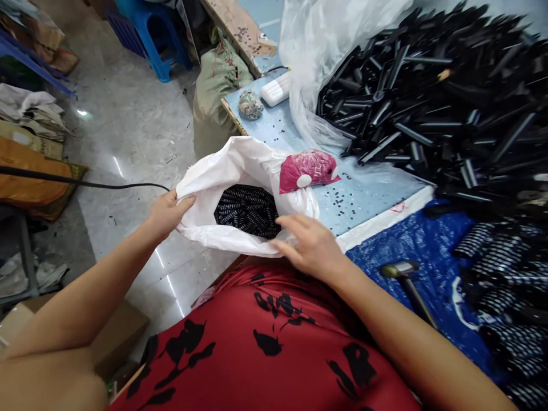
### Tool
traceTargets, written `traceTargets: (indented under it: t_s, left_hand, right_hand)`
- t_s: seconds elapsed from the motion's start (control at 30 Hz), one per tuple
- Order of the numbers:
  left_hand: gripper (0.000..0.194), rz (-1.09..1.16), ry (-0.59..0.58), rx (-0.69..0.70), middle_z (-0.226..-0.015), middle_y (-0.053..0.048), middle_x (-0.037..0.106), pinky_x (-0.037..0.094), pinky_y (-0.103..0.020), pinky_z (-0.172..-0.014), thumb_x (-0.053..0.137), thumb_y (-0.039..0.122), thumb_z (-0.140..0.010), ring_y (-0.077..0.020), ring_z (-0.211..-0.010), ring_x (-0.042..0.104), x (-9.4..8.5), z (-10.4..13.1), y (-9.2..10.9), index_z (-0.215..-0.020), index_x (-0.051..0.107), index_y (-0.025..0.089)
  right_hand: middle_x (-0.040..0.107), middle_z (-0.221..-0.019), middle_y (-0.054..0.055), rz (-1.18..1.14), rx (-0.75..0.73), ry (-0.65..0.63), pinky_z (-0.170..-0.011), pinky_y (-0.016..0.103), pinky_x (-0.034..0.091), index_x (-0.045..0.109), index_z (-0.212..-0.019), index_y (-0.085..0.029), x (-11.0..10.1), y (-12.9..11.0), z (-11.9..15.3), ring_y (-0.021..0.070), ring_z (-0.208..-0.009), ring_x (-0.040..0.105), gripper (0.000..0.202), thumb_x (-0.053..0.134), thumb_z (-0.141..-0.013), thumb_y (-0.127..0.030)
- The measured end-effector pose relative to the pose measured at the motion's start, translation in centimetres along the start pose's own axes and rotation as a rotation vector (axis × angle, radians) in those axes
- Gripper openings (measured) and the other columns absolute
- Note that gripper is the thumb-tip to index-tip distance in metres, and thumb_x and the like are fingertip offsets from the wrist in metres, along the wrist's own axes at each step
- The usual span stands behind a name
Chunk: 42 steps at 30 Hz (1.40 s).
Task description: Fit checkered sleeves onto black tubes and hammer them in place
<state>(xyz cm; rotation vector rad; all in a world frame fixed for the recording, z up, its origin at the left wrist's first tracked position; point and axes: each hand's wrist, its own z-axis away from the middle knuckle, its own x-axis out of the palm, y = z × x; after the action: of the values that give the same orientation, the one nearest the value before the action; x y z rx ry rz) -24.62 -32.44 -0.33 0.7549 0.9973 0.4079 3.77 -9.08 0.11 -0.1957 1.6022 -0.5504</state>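
A white woven sack [226,155] stands open before me at the table's corner. Inside it lie many black pieces with pale dotted rows [248,210], which look like hairbrush heads. My left hand [168,212] is closed on the sack's left rim, thumb over the edge. At the right rim is my right hand [310,242], its fingers apart and reaching over the edge by the black pieces. A pink plastic packet [306,170] rests against the sack's far right side, on the table.
Black handle-like parts [428,114] are heaped on the blue table [342,200], partly under clear plastic [312,51]. A hammer [402,269] and brush heads [505,257] lie on blue tarp at right. Behind are a stuffed sack [214,97] and blue stool [156,34]; a black cable [94,184] crosses left.
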Motion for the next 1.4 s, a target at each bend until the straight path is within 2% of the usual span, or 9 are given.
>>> traceTargets:
  t_s: [0.1, 0.23, 0.37, 0.57, 0.77, 0.9, 1.1, 1.27, 1.4]
  left_hand:
    - [0.061, -0.164, -0.002, 0.087, -0.098, -0.008, 0.074, 0.047, -0.029, -0.07, 0.067, 0.054, -0.074, -0.025, -0.085, 0.065, -0.1, 0.8, -0.1, -0.121, 0.073, 0.016]
    - [0.062, -0.223, 0.023, 0.108, -0.098, -0.009, 0.074, 0.049, -0.031, -0.072, 0.063, 0.056, -0.075, -0.0276, -0.086, 0.066, 0.4, 1.4, 0.3, -0.121, 0.072, 0.015]
    - [0.055, -0.247, 0.038, 0.092, -0.097, -0.009, 0.075, 0.05, -0.034, -0.079, 0.061, 0.056, -0.075, -0.0298, -0.089, 0.068, -0.1, 1.8, -0.4, -0.111, 0.075, 0.017]
    - [0.049, -0.173, 0.081, -0.041, -0.095, -0.007, 0.076, 0.05, -0.031, -0.073, 0.061, 0.054, -0.073, -0.0294, -0.089, 0.067, -1.5, 2.0, -2.7, -0.104, 0.077, 0.018]
    - [0.056, -0.172, 0.005, 0.071, -0.097, -0.007, 0.076, 0.052, -0.034, -0.082, 0.059, 0.061, -0.078, -0.0296, -0.092, 0.068, -0.4, 1.1, -2.0, -0.107, 0.077, 0.017]
    - [0.058, -0.09, -0.044, 0.081, -0.099, -0.007, 0.075, 0.053, -0.036, -0.082, 0.06, 0.063, -0.079, -0.0294, -0.091, 0.067, -0.6, 1.7, -3.8, -0.107, 0.076, 0.016]
    - [0.065, 0.298, -0.074, -0.116, -0.09, -0.007, 0.073, 0.049, -0.029, -0.067, 0.075, 0.068, -0.068, -0.0219, -0.076, 0.063, -0.3, 2.9, -6.8, -0.103, 0.075, 0.013]
    - [0.063, 0.572, 0.014, -0.178, -0.083, -0.005, 0.073, 0.05, -0.026, -0.062, 0.088, 0.057, -0.059, -0.0171, -0.069, 0.061, -0.5, 1.1, -5.7, -0.1, 0.074, 0.012]
    - [0.052, 0.678, 0.225, -0.251, -0.075, -0.002, 0.071, 0.05, -0.025, -0.056, 0.088, 0.037, -0.053, -0.0159, -0.065, 0.059, -2.4, -1.9, -4.0, -0.095, 0.072, 0.012]
  right_hand:
    - [0.057, -0.144, 0.022, 0.235, 0.241, 0.236, -0.117, 0.042, 0.038, 0.058, -0.143, -0.01, -2.3, 2.3, -1.6, 0.032, -0.137, 0.051, 0.063, 0.042, -0.105, -0.058]
    - [0.018, -0.173, 0.018, 0.417, 0.099, 0.074, -0.119, 0.069, 0.018, 0.034, -0.164, -0.026, -2.6, 5.4, -7.0, 0.0474, -0.156, 0.014, 0.094, 0.068, -0.088, -0.068]
    - [0.033, -0.164, 0.018, 0.391, 0.155, 0.076, -0.115, 0.064, 0.027, 0.044, -0.157, -0.028, -2.1, 8.1, -10.3, 0.0433, -0.147, 0.03, 0.076, 0.062, -0.093, -0.066]
    - [0.039, -0.157, 0.032, 0.367, 0.413, 0.277, -0.113, 0.062, 0.033, 0.038, -0.156, -0.006, -3.9, 8.1, -7.5, 0.0462, -0.146, 0.036, 0.087, 0.055, -0.096, -0.066]
    - [0.071, -0.105, 0.024, 0.31, 0.633, -0.294, -0.086, 0.048, 0.052, 0.064, -0.123, -0.01, -2.1, 3.4, -6.2, 0.0409, -0.104, 0.069, 0.069, 0.053, -0.093, -0.071]
    - [0.072, -0.106, 0.018, 0.374, 0.28, -0.278, -0.091, 0.042, 0.052, 0.071, -0.098, -0.015, -0.6, 3.9, -5.1, 0.0313, -0.104, 0.07, 0.035, 0.045, -0.103, -0.038]
    - [0.066, -0.129, 0.017, -0.199, -0.133, 0.059, -0.104, 0.036, 0.05, 0.066, -0.095, -0.019, 4.2, 3.4, -5.8, 0.024, -0.122, 0.062, 0.023, 0.044, -0.1, -0.025]
    - [0.049, -0.071, 0.001, -0.746, 0.315, 0.121, -0.073, 0.03, 0.049, 0.044, -0.076, -0.023, 9.3, 0.1, -10.8, 0.0167, -0.071, 0.049, 0.029, 0.041, -0.097, -0.044]
    - [0.043, -0.071, -0.002, -0.898, 0.534, 0.27, -0.061, 0.026, 0.042, 0.041, -0.083, -0.023, 6.6, 0.6, -13.1, 0.0136, -0.066, 0.044, 0.031, 0.036, -0.096, -0.05]
